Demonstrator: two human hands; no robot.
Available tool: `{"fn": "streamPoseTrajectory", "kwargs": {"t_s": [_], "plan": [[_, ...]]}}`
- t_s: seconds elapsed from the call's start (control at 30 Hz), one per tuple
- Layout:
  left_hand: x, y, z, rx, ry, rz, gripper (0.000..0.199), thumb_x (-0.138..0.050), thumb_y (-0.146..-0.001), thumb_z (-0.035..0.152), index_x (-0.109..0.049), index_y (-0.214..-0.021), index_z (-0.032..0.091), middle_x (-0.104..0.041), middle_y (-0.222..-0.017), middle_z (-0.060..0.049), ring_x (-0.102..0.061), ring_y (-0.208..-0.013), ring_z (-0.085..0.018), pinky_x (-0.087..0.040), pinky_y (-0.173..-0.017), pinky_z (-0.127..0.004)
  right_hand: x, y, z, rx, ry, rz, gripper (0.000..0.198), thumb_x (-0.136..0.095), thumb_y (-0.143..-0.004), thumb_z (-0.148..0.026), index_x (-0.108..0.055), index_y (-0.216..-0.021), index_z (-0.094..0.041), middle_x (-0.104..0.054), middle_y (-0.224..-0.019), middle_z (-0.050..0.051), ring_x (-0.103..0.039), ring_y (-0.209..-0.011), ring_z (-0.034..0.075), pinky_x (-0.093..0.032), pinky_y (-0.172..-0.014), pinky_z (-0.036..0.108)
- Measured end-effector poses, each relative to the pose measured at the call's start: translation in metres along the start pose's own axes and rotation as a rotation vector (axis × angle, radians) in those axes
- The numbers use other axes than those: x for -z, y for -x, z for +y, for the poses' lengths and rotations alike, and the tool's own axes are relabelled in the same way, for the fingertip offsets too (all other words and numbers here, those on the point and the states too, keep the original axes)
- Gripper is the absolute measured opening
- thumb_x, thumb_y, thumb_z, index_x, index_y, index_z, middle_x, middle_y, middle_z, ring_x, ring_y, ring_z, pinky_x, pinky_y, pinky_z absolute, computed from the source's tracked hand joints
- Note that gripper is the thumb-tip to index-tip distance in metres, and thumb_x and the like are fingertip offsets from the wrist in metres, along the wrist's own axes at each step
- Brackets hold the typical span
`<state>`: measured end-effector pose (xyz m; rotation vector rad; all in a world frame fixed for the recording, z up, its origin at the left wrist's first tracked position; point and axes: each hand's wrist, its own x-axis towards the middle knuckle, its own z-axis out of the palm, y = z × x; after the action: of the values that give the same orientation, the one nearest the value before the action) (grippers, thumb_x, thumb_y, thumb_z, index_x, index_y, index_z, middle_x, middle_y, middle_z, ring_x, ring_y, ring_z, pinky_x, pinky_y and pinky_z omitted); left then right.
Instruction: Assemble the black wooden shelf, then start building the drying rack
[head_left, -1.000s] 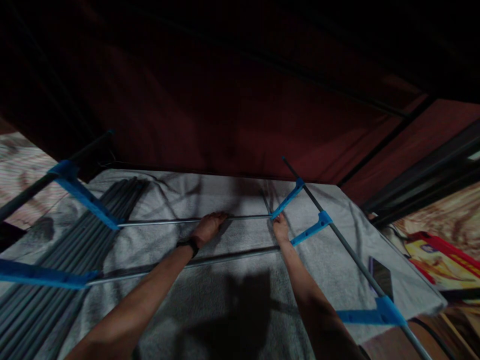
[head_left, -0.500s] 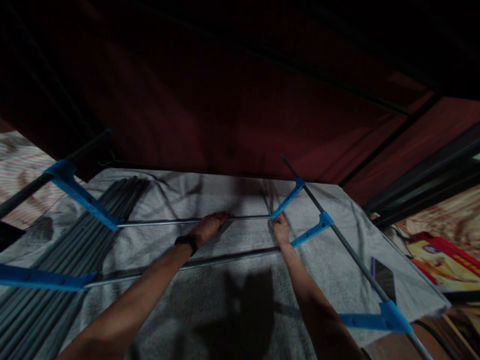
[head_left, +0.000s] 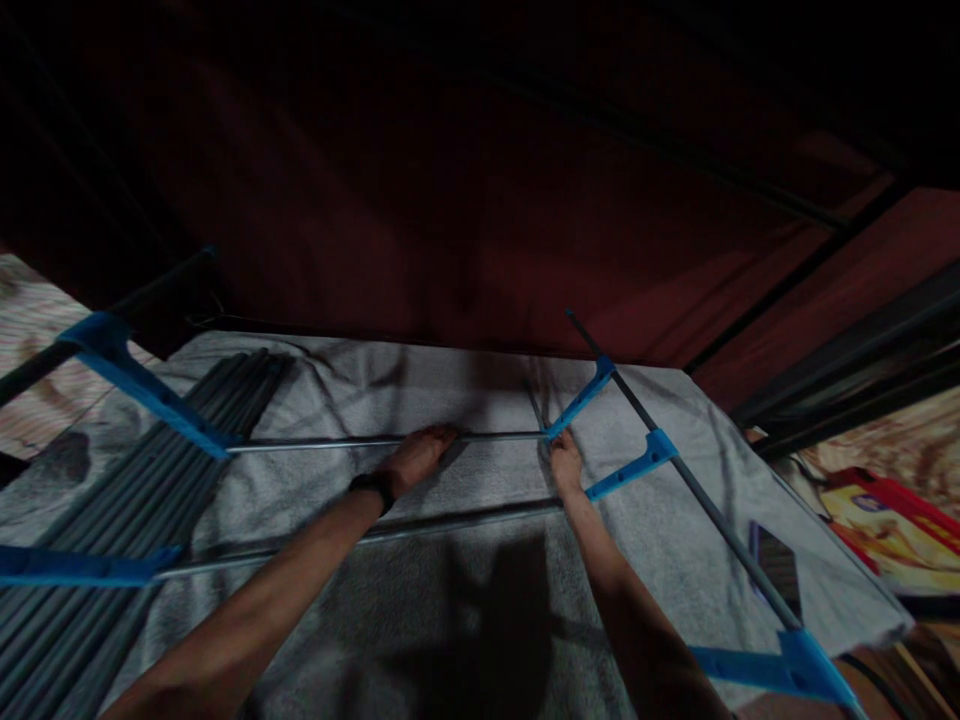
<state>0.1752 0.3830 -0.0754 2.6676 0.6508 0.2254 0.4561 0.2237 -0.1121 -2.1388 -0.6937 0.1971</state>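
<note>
My left hand (head_left: 426,452), with a dark band on its wrist, is wrapped over the far thin metal tube (head_left: 315,443). At that tube's right end, the fingers of my right hand (head_left: 567,464) are closed at the foot of a blue plastic bracket (head_left: 581,402), partly hiding the joint. A nearer crossing tube (head_left: 465,521) passes under my forearms to another blue bracket (head_left: 634,468). Both right brackets sit on a long slanting tube (head_left: 705,495). At the left, the crossing tubes end in blue brackets (head_left: 154,392) of the same kind.
Beneath the frame lies a grey cloth (head_left: 360,385). Several loose grey tubes (head_left: 112,520) are bundled at the left. A phone (head_left: 776,568) lies at the right, with a red and yellow box (head_left: 892,525) beyond. A dark red fabric wall (head_left: 480,260) rises behind.
The frame has spread slightly: the left brackets shift left, the right brackets and slanting tube shift right. My right hand moves a little rightward; both hands keep their grip.
</note>
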Motion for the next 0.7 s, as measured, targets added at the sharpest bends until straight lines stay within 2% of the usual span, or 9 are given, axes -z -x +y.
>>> {"fn": "streamPoseTrajectory", "kwargs": {"t_s": [0.2, 0.33, 0.4, 0.5, 0.6, 0.7], "plan": [[0.002, 0.0, 0.004, 0.01, -0.06, -0.019, 0.053, -0.039, -0.087, 0.002, -0.055, -0.135, 0.02, -0.061, -0.138, -0.007, -0.056, -0.125, -0.02, -0.04, -0.109, -0.034, 0.002, 0.001, -0.005, -0.082, 0.08, -0.021, 0.053, -0.04, -0.079, -0.02, -0.064, -0.126, -0.019, -0.072, -0.093, 0.006, -0.066, -0.086, 0.022, -0.048, -0.08, 0.031], [0.004, 0.004, 0.01, -0.029, -0.027, -0.01, 0.051, -0.039, -0.089, 0.002, -0.058, -0.131, 0.022, -0.065, -0.131, -0.009, -0.059, -0.119, -0.02, -0.042, -0.106, -0.034, 0.005, 0.0, 0.0, -0.062, 0.079, -0.074, 0.054, -0.039, -0.079, -0.022, -0.062, -0.127, -0.013, -0.071, -0.105, 0.014, -0.066, -0.095, 0.027, -0.048, -0.084, 0.036], [0.007, 0.006, 0.013, 0.003, -0.039, 0.003, 0.051, -0.04, -0.09, 0.003, -0.056, -0.134, 0.023, -0.065, -0.13, -0.008, -0.059, -0.118, -0.02, -0.041, -0.106, -0.034, 0.004, -0.002, 0.004, -0.019, 0.121, -0.078, 0.053, -0.04, -0.078, -0.024, -0.062, -0.126, -0.016, -0.071, -0.108, 0.012, -0.067, -0.097, 0.026, -0.049, -0.085, 0.034], [0.01, 0.013, 0.021, 0.043, -0.058, 0.026, 0.047, -0.045, -0.091, 0.009, -0.053, -0.136, 0.02, -0.059, -0.137, -0.012, -0.055, -0.124, -0.024, -0.037, -0.109, -0.042, 0.003, -0.002, 0.008, 0.021, 0.128, -0.118, 0.048, -0.041, -0.078, -0.026, -0.065, -0.118, -0.018, -0.071, -0.104, 0.013, -0.067, -0.1, 0.028, -0.048, -0.087, 0.036], [0.013, 0.031, 0.035, 0.098, -0.078, 0.105, 0.046, -0.051, -0.092, 0.02, -0.05, -0.138, 0.017, -0.053, -0.143, -0.016, -0.049, -0.128, -0.03, -0.034, -0.11, -0.05, 0.005, 0.0, 0.007, 0.032, 0.163, -0.146, 0.045, -0.043, -0.078, -0.029, -0.064, -0.117, -0.02, -0.071, -0.102, 0.012, -0.066, -0.102, 0.029, -0.048, -0.088, 0.037], [0.02, 0.064, 0.049, 0.218, -0.082, 0.252, 0.045, -0.052, -0.093, 0.022, -0.051, -0.137, 0.019, -0.051, -0.142, -0.016, -0.046, -0.129, -0.031, -0.033, -0.109, -0.05, 0.006, 0.004, 0.004, 0.023, 0.194, -0.158, 0.043, -0.045, -0.079, -0.03, -0.062, -0.117, -0.02, -0.07, -0.101, 0.011, -0.066, -0.101, 0.029, -0.049, -0.088, 0.039]]}}
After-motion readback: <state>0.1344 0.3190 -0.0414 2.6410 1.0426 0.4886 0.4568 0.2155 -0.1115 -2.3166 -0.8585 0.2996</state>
